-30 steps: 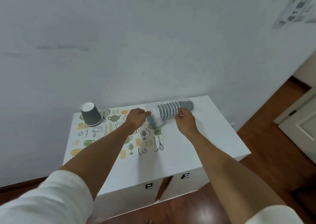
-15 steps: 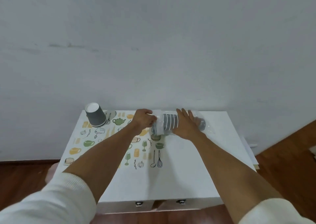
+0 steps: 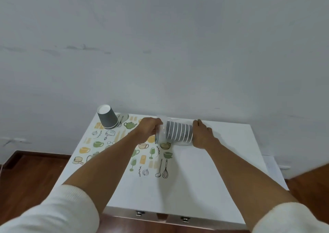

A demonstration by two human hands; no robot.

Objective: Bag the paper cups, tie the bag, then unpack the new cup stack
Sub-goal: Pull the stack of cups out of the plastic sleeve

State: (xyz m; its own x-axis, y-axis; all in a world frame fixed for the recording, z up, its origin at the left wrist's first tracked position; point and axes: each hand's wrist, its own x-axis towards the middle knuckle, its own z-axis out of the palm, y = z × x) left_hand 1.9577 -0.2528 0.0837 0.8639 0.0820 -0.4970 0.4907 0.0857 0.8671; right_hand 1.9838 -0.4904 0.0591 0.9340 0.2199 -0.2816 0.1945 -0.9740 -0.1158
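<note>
Both arms out: left hand [image 3: 148, 132] pinches bag [image 3: 161, 134], right hand [image 3: 203, 134] cups stack [image 3: 179, 133].

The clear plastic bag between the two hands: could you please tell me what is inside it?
The clear bag holds a nested stack of grey paper cups lying on its side. The right hand covers the stack's far end, so the cup count stays unclear.
</note>
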